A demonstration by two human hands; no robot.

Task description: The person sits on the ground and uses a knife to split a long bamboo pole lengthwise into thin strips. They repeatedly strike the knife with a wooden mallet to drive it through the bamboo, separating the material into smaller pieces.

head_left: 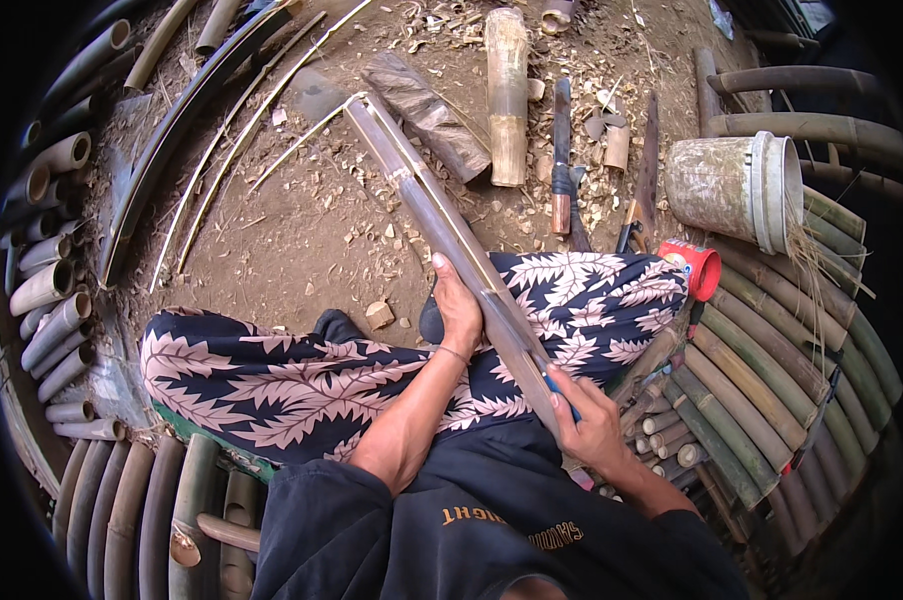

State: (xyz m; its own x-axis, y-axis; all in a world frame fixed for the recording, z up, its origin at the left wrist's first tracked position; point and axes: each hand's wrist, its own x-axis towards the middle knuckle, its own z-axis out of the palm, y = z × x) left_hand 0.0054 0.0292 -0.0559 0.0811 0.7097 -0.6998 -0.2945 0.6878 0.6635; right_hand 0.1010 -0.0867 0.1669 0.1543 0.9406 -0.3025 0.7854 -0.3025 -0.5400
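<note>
A long dark bamboo pole [450,232] lies slantwise across my lap, from the upper left down to the lower right. A pale slit runs along its length, and a thin peeled strip [302,150] sticks out from its far end. My left hand [458,312] is closed around the pole near its middle. At the near end, my right hand [594,420] is closed on a slim blue object [551,382], pressed against the pole. Fingers hide most of that object, so its kind cannot be made out.
Beyond my legs lie a wood block [427,115], a thick bamboo piece [508,100], a wooden-handled knife [562,150] and a saw [645,175] among shavings. A dirty white bucket [717,190] and red can [692,265] sit at right, by bamboo slats [762,370]. Cut bamboo tubes [57,285] line the left.
</note>
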